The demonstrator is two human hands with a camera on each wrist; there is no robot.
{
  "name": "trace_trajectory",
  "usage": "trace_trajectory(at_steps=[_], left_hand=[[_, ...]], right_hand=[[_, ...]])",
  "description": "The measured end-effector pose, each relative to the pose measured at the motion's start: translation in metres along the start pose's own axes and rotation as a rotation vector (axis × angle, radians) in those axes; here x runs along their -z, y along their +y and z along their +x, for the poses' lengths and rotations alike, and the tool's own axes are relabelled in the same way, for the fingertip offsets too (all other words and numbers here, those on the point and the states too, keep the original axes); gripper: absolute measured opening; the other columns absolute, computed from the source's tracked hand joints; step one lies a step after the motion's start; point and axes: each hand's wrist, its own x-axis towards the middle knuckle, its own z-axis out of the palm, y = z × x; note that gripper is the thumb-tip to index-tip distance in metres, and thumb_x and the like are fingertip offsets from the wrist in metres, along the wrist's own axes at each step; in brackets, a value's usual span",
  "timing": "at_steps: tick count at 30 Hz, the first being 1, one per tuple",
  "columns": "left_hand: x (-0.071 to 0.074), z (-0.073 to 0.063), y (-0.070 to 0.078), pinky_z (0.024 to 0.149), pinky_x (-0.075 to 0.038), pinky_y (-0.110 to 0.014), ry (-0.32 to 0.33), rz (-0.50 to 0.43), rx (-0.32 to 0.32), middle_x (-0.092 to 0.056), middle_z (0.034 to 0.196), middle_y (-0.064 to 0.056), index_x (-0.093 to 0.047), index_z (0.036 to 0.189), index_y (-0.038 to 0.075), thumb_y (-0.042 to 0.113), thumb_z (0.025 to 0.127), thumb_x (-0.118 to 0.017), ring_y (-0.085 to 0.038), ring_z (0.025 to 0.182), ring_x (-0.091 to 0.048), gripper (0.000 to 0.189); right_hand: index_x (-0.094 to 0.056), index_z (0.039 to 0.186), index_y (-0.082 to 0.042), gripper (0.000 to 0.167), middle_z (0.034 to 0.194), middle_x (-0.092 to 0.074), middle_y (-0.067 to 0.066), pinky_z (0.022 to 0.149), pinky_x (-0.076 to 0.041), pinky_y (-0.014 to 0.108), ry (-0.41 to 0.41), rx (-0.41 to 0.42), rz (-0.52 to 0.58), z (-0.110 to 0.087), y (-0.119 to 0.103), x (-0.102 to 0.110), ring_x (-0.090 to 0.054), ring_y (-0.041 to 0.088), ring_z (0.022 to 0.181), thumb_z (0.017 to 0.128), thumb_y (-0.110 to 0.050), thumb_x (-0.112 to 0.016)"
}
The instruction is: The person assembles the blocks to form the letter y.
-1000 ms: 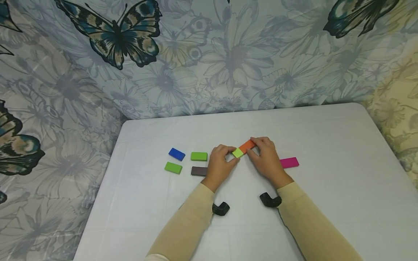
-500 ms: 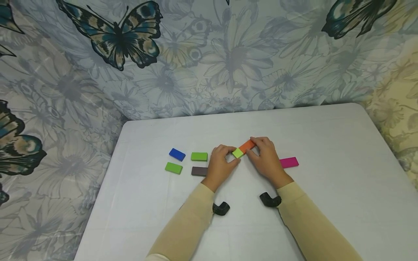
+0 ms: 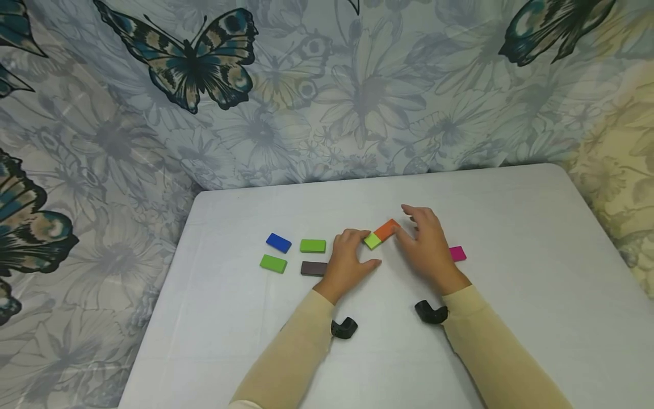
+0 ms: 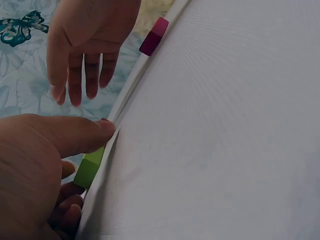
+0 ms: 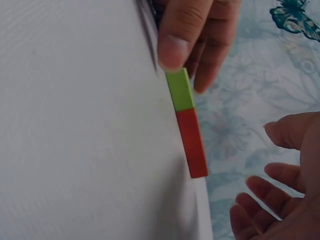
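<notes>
A short lime green block (image 3: 372, 241) lies end to end with a longer orange block (image 3: 387, 229) on the white table, forming a slanting row. My left hand (image 3: 348, 264) is at the lime block's left end, index fingertip at its corner and thumb spread away from it. To the right of the orange block, my right hand (image 3: 428, 250) has its fingers spread and holds nothing. In the right wrist view the orange block (image 5: 191, 143) stands apart from that hand (image 5: 280, 185). A magenta block (image 3: 457, 253) is partly hidden behind the right hand.
Left of my left hand lie a blue block (image 3: 279, 243), two green blocks (image 3: 313, 246) and a dark grey block (image 3: 313, 268), the last partly covered by the hand. The white table (image 3: 245, 341) meets a butterfly-patterned cloth (image 3: 286, 130) at its back edge.
My right hand has let go of the orange block and shifted right, its fingers spreading. My left thumb has moved off the lime block. The two blocks stay in place.
</notes>
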Motion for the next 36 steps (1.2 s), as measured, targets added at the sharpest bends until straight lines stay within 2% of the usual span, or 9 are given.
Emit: trace_trajectory(at_steps=[5, 9, 16, 21, 28, 33, 36], left_hand=[[0.004, -0.003, 0.003, 0.112, -0.044, -0.036, -0.053, 0.035, -0.042, -0.052, 0.152, -0.004, -0.054, 0.158, 0.012, 0.037, 0.093, -0.091, -0.024, 0.131, -0.046, 0.079], [0.010, -0.005, 0.004, 0.120, -0.038, -0.042, -0.105, 0.110, -0.101, -0.042, 0.166, -0.003, -0.047, 0.165, 0.014, 0.048, 0.093, -0.089, -0.026, 0.144, -0.041, 0.090], [0.019, -0.006, 0.005, 0.122, -0.034, -0.056, -0.230, 0.247, -0.197, -0.013, 0.181, 0.008, -0.029, 0.174, 0.018, 0.066, 0.091, -0.081, -0.023, 0.163, -0.019, 0.109], [0.022, -0.007, 0.005, 0.121, -0.033, -0.057, -0.289, 0.269, -0.257, -0.004, 0.182, 0.006, -0.022, 0.176, 0.017, 0.072, 0.092, -0.077, -0.021, 0.165, -0.007, 0.115], [0.018, -0.008, -0.004, 0.128, -0.022, -0.054, -0.339, 0.232, -0.282, 0.004, 0.182, 0.009, -0.022, 0.176, 0.017, 0.073, 0.095, -0.072, -0.016, 0.165, 0.004, 0.110], [0.012, -0.007, -0.007, 0.130, -0.015, -0.049, -0.374, 0.267, -0.293, 0.010, 0.180, 0.011, -0.018, 0.176, 0.017, 0.075, 0.097, -0.067, -0.014, 0.164, 0.011, 0.110], [0.010, -0.007, -0.008, 0.130, -0.016, -0.048, -0.374, 0.296, -0.292, 0.011, 0.180, 0.011, -0.016, 0.176, 0.017, 0.075, 0.097, -0.066, -0.016, 0.164, 0.009, 0.111]], right_hand=[[-0.056, 0.152, 0.006, 0.052, 0.142, -0.056, 0.024, 0.104, -0.049, 0.061, 0.035, 0.025, -0.003, -0.002, -0.002, 0.017, -0.056, 0.042, 0.126, 0.105, -0.008, -0.072], [-0.055, 0.152, 0.006, 0.052, 0.143, -0.056, 0.025, 0.104, -0.049, 0.063, 0.046, 0.032, -0.015, -0.004, -0.005, 0.031, -0.055, 0.043, 0.128, 0.106, -0.009, -0.072], [-0.055, 0.152, 0.006, 0.053, 0.143, -0.055, 0.026, 0.104, -0.048, 0.066, 0.061, 0.034, -0.032, -0.009, -0.010, 0.053, -0.054, 0.044, 0.128, 0.105, -0.010, -0.072], [-0.055, 0.152, 0.007, 0.054, 0.144, -0.054, 0.027, 0.101, -0.046, 0.070, 0.092, 0.045, -0.038, -0.014, -0.011, 0.068, -0.053, 0.046, 0.127, 0.104, -0.010, -0.073], [-0.055, 0.152, 0.005, 0.055, 0.145, -0.054, 0.026, 0.098, -0.046, 0.069, 0.110, 0.038, -0.047, -0.023, -0.009, 0.080, -0.052, 0.045, 0.127, 0.103, -0.010, -0.074], [-0.054, 0.153, 0.006, 0.056, 0.146, -0.053, 0.027, 0.097, -0.044, 0.069, 0.111, 0.020, -0.047, -0.030, -0.002, 0.084, -0.050, 0.047, 0.128, 0.103, -0.010, -0.073], [-0.054, 0.153, 0.007, 0.056, 0.147, -0.053, 0.028, 0.095, -0.044, 0.070, 0.112, 0.003, -0.048, -0.035, 0.003, 0.084, -0.050, 0.048, 0.128, 0.104, -0.012, -0.073]])
